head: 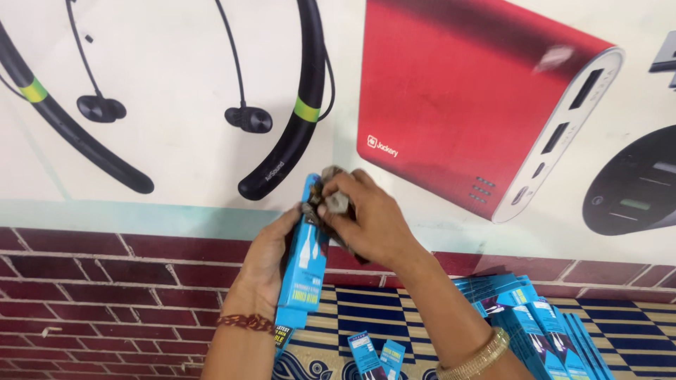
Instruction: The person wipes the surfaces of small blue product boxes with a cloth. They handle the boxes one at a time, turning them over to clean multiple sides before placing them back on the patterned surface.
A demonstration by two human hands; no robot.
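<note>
My left hand [266, 257] is clenched around a slim blue cable box [307, 253], gripping it along its long edge with the thumb at the front and the fingers wrapped behind, so the box stands nearly upright, its top leaning slightly away from the wrist. My right hand [367, 219] comes in from the other side and pinches a crumpled grey cloth [336, 200] between thumb and fingertips, pressing it against the upper part of the box, just above where the left thumb sits. The cloth touches the box face near its top corner, and a darker fold of it trails down behind the right palm. A woven red thread band [246, 322] circles the left wrist below the grip, and a gold bangle [483, 356] sits on the right forearm, well down from the cloth. Beneath the held box, further blue boxes [379, 355] lie on a blue and white checked mat [394, 317], and to the right of my right arm a larger heap of the same blue boxes [535, 324] is stacked at a slant. Behind both hands I see a wall poster [451, 91] with pictured neckband earphones and a red power bank, and below it a painted red brick wall [105, 295].
</note>
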